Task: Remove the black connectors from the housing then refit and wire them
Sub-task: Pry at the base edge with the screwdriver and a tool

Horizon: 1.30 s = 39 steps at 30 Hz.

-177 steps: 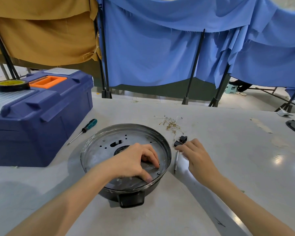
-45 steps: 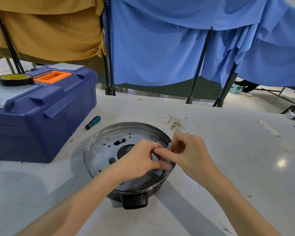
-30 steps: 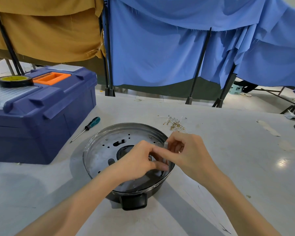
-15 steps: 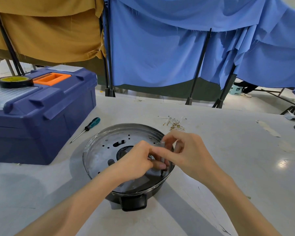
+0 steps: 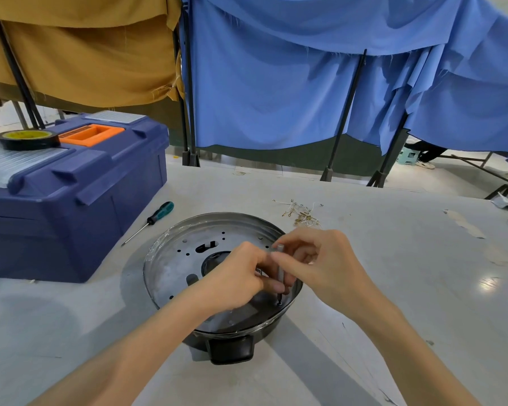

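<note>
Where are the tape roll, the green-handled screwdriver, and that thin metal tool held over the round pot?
tape roll (image 5: 27, 145), head view, black outer side.
green-handled screwdriver (image 5: 163, 210), head view, green handle.
thin metal tool (image 5: 280, 249), head view, top end of its shaft.

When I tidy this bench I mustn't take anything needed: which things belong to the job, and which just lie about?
Job: housing; driver, pinched in the right hand; left hand, fingers beside its shaft; wires, probably for the rewiring.
Lying about: green screwdriver, toolbox, tape.
</note>
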{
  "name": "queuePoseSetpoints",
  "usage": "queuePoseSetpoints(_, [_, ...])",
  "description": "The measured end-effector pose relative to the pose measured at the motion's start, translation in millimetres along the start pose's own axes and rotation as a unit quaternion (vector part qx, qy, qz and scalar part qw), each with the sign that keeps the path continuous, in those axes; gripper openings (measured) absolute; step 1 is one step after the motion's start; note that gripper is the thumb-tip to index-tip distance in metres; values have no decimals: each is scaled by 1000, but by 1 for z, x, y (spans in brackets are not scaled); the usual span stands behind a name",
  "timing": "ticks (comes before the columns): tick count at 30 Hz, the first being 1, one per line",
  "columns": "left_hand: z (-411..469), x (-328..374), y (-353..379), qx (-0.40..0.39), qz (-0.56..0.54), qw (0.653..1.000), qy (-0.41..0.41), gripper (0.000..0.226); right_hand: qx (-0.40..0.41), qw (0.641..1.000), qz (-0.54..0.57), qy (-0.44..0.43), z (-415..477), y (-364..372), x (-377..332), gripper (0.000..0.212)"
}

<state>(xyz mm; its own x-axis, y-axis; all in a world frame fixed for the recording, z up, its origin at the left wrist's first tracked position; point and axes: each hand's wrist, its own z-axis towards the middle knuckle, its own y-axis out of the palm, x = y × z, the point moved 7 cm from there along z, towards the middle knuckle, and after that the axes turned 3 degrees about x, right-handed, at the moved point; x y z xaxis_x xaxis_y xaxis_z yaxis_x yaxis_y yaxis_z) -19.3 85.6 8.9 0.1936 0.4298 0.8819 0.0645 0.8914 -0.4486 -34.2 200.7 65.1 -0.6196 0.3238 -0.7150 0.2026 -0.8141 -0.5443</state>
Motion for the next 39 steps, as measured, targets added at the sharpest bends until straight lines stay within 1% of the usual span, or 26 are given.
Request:
queuePoseSetpoints(3, [-2,4,2,-10,-7,1000,9,17,33,999,-5,23,2,-2,5,18])
queuePoseSetpoints(5, [-1,3,2,5,-11,1000,5,15,59,997,-39,30,0,0,9,29])
queuePoseSetpoints(7, [0,2,2,10,7,1000,-1,9,66,995,-73,32,-1,0,10,34])
queuePoseSetpoints(8, [0,2,1,6,14,1000,-6,7,59,995,-77,30,-1,0,9,32])
queuePoseSetpoints(11, [-1,-1,-1,-5,1,1000,-21,29,20,999,-23,14,-2,1,3,8])
queuePoseSetpoints(12, [-2,1,-1,-9,2,1000,-20,30,14,1000,-10,8,-2,0,2,10])
queuePoseSetpoints(15, [-3,3,3,-12,-4,1000,-13,13,17,1000,7,15,-1,0,2,9])
queuePoseSetpoints(17, [-2,4,1,6,-12,1000,-6,24,33,999,5,27,-1,0,4,14])
queuePoseSetpoints(19, [-3,3,-3,20,-16,1000,-6,24,43,998,-11,35,-1,0,6,18])
queuePoseSetpoints(23, [-1,1,-2,20,12,1000,-10,5,7,999,-42,22,0,-3,3,14])
queuePoseSetpoints(26, [-1,2,0,3,2,1000,-10,14,18,1000,-18,7,1,-6,1,11])
queuePoseSetpoints(28, [-1,3,2,-6,-12,1000,-4,11,35,999,-7,18,1,-7,2,13])
queuePoseSetpoints(30, [-1,6,3,-5,-10,1000,6,14,46,998,-3,37,1,-6,4,20])
queuePoseSetpoints(32, [0,5,3,-6,2,1000,5,10,47,998,-21,45,2,-6,4,28])
queuePoseSetpoints(33, [1,4,3,-8,6,1000,6,15,37,998,-34,41,2,-5,3,30])
queuePoseSetpoints(35, [0,1,2,-14,3,1000,2,26,5,999,-46,23,1,-3,-2,23])
queuePoseSetpoints(38, [-1,1,1,-13,-1,1000,-7,16,-6,1000,8,21,0,-5,-1,8])
queuePoseSetpoints(39, [-2,2,2,-15,-3,1000,-5,14,-2,999,19,26,0,-5,0,7])
